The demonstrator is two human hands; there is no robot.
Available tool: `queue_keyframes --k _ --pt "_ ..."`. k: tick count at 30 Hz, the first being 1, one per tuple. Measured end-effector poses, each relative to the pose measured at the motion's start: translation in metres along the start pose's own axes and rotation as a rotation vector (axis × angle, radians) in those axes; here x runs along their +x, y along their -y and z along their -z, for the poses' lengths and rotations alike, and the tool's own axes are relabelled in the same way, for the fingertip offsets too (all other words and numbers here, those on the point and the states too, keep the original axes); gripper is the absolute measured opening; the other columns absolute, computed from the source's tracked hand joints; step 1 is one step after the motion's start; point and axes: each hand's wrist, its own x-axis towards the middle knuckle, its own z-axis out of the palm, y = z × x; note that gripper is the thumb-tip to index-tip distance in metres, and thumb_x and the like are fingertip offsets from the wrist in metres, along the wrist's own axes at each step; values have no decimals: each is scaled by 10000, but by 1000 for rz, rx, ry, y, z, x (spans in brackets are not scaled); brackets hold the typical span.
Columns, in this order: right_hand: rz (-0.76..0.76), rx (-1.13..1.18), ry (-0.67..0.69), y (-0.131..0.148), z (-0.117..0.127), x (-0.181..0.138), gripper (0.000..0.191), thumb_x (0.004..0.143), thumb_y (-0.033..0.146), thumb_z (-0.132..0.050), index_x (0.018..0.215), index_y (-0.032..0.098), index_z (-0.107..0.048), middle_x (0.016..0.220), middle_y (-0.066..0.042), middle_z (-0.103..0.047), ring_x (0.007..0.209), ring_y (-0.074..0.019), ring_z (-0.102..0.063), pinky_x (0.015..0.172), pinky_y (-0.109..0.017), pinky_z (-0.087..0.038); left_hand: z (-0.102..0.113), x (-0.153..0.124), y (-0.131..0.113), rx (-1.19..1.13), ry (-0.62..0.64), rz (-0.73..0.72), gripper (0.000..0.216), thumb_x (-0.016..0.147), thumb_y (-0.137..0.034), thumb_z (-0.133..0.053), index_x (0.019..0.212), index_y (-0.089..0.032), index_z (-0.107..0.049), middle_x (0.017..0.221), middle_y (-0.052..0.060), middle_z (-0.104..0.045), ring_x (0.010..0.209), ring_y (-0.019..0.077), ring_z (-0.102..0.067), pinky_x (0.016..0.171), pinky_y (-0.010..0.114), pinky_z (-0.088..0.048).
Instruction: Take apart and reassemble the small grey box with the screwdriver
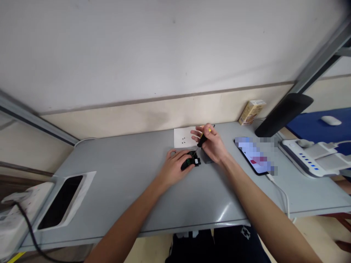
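Observation:
My left hand (177,165) is closed around a small black device with a green circuit board (195,161), fingers over its far side and thumb at its near edge. It rests on the grey table. In my right hand (212,143) is a screwdriver (202,140) with a black and yellow handle, gripped between thumb and fingers. Its shaft slants down to the device, and the tip seems to reach into it, though the exact contact is too small to make out. Beneath my right hand lies a dark grey block-like piece (207,158), partly hidden. Several tiny dark screws (183,140) lie on a white paper (178,132) behind the hands.
To the right, a lit phone (253,156) has a white cable (279,188) plugged in. Beyond it sits a white power strip with plugs (301,160). A dark post (283,115) and a yellowish carton (251,112) stand at the back right. A dark phone (60,202) lies at left.

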Motion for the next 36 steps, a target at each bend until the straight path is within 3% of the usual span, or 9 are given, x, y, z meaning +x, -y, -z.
queue_keyframes --k 3,6,10,15,21,25,30,34,36 --pt "27 -85 -36 -5 0 1 467 798 546 -802 800 244 -446 803 38 -567 565 -94 -526 535 -254 -426 0 1 0 -2 9 4 186 980 -360 -635 1140 -267 -659 1396 55 -647 1260 244 -616 1179 505 -295" --pt "49 -73 -23 -6 -2 2 442 879 612 -685 780 240 -468 629 65 -382 479 -81 -346 462 -238 -302 0 1 -1 -9 4 9 172 966 -351 -645 1112 -263 -667 1370 55 -661 1239 246 -628 1175 502 -306" --pt "-37 14 27 2 -3 2 405 929 648 -571 950 248 -629 731 19 -475 574 -114 -455 551 -276 -433 0 1 -1 -18 -19 -2 174 970 -351 -646 1117 -260 -664 1366 54 -663 1239 237 -626 1164 485 -315" --pt "-58 18 5 4 5 3 391 820 573 -762 851 242 -555 939 -5 -609 810 -145 -637 768 -312 -547 0 1 -1 -7 -10 0 176 971 -343 -644 1129 -266 -663 1374 49 -660 1249 240 -619 1162 494 -310" --pt "119 -237 -73 -6 6 4 482 816 628 -744 830 256 -436 655 83 -464 487 -86 -477 553 -267 -453 0 1 -1 -5 -11 4 198 975 -367 -640 1147 -273 -667 1373 50 -663 1232 238 -630 1165 492 -300" --pt "62 -147 -7 -2 3 4 447 900 700 -575 933 255 -594 740 32 -516 589 -110 -536 617 -282 -491 3 1 -1 7 5 2 199 985 -396 -623 1136 -277 -673 1375 46 -664 1215 240 -640 1159 494 -303" --pt "-8 -93 42 2 6 2 361 814 554 -775 860 235 -611 1008 -11 -658 803 -156 -697 758 -327 -560 7 2 0 20 24 -16 203 985 -381 -629 1160 -284 -665 1403 36 -645 1251 242 -620 1163 500 -293" --pt "124 -404 -29 -4 3 -3 416 801 548 -796 768 226 -534 711 23 -642 537 -117 -592 597 -295 -493 7 2 2 18 41 -21 209 985 -373 -629 1172 -285 -662 1402 42 -645 1263 246 -613 1161 507 -301" --pt "166 -471 2 -6 -3 -6 394 879 609 -682 823 237 -565 612 42 -566 530 -124 -551 590 -294 -470 7 1 2 17 42 -22 215 987 -374 -626 1178 -282 -658 1404 45 -645 1274 247 -607 1163 509 -299"
